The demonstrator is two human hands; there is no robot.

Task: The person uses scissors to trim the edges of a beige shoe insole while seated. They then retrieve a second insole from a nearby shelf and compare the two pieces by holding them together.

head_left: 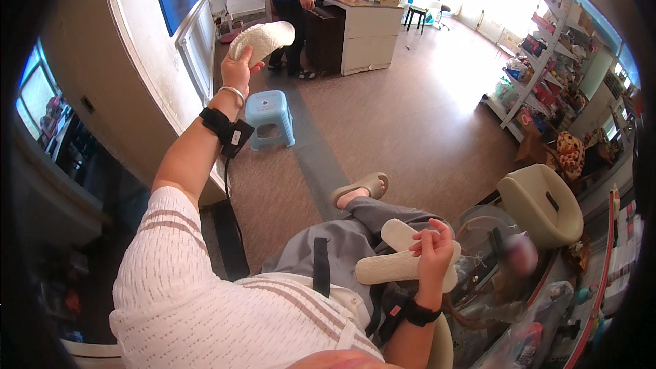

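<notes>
My left hand (239, 72) is stretched far forward and closed on a cream insole (268, 39), thumb on its near end. The insole bows upward, its quilted surface showing. On my lap lie two more cream insoles, crossing each other: a long lower insole (383, 268) and an upper insole (398, 234). Over them is my right hand (435, 249), its fingers bent and drawn together at the tips. Whatever those fingertips pinch, if anything, is too small to make out. Both wrists wear black bands.
A light blue plastic stool (268, 109) stands beyond my left forearm. Further off, a person (290, 0) stands by a desk (369, 34). Close on my right are a cream chair (540, 205) and cluttered glass furniture (488, 232). Laden shelves (536, 61) line the right wall.
</notes>
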